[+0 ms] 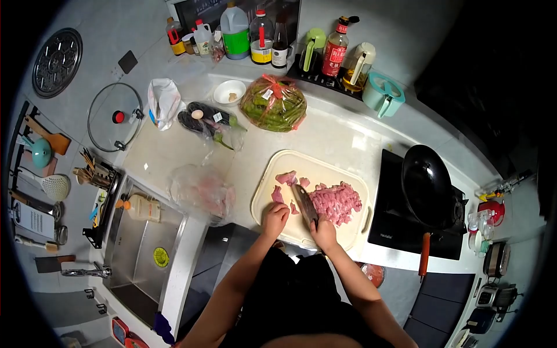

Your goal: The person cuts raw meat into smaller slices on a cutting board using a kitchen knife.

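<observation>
My right hand (324, 233) grips the handle of a kitchen knife (306, 204), whose dark blade lies over the cream cutting board (264, 200). Against the blade's right side is a heap of diced raw meat (336, 202). Larger pieces of raw meat (286, 178) lie on the board's left part, beyond the knife tip. My left hand (275, 219) is closed at the board's near left edge, just below a strip of meat (277, 195). Whether its curled fingers hold anything is hidden.
A black wok (426, 185) with an orange handle stands on the stove (386, 223) at right. Left of the board lies a clear plastic bag (203, 191); further left is the sink (136, 243). Bagged green vegetables (272, 107), bagged eggplants (200, 120) and a white bowl (229, 93) sit behind.
</observation>
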